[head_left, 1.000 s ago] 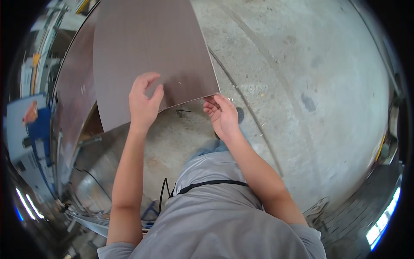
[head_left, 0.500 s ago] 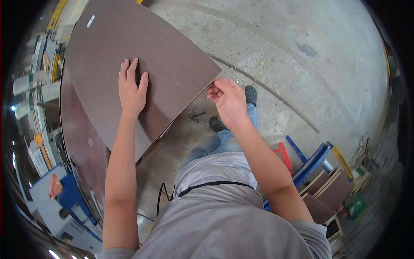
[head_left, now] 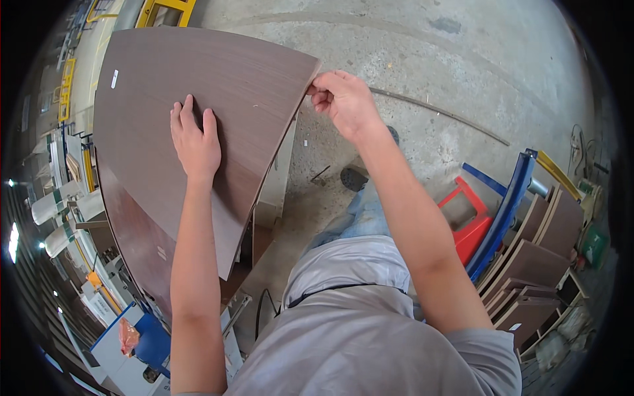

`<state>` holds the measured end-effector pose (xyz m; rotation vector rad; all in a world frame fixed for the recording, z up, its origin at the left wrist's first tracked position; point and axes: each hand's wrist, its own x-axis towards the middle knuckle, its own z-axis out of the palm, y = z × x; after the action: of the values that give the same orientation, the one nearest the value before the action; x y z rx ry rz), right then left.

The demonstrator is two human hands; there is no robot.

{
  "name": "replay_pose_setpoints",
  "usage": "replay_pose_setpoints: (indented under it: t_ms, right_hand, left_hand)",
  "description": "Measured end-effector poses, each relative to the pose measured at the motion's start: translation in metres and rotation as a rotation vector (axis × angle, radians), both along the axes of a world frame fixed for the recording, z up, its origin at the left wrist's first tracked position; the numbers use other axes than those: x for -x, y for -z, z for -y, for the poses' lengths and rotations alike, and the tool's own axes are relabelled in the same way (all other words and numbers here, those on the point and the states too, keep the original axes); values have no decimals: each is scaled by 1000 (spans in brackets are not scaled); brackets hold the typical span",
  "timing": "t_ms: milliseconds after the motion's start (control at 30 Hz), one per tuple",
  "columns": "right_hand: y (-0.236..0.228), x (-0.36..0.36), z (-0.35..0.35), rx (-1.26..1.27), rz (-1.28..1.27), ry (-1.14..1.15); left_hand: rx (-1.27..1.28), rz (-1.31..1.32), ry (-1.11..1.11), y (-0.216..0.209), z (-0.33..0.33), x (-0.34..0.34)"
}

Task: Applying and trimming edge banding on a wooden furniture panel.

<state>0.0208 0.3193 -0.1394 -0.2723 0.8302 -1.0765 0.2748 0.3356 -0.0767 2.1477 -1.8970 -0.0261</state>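
A large dark brown wood-grain panel (head_left: 152, 86) with one curved edge lies flat on top of a stack of similar panels at my left. My left hand (head_left: 195, 140) rests palm down on its surface, fingers together. The panel's right corner is pinched between the fingers of my right hand (head_left: 340, 99). A small white sticker (head_left: 114, 78) sits on the panel's far left part.
A second brown panel (head_left: 135, 231) shows under the top one. Grey concrete floor (head_left: 449, 59) spreads ahead. At the right stand a red stool (head_left: 470, 221), a blue metal frame (head_left: 505, 211) and several stacked brown boards (head_left: 541, 244). Machines and a blue cart (head_left: 148, 340) crowd the left.
The view has swung left and the panel has come down flatter onto the stack. My left hand slid further onto its face. My right hand kept hold of the corner.
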Motion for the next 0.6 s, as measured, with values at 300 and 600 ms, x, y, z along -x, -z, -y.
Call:
replay_pose_setpoints:
  t_ms: [300, 600]
  right_hand:
    - [1, -14, -22, 22, 212, 122]
    - [20, -14, -20, 68, 335, 140]
  left_hand:
    - [-6, 2, -15, -1, -2, 0]
    - [41, -341, 148, -13, -11, -10]
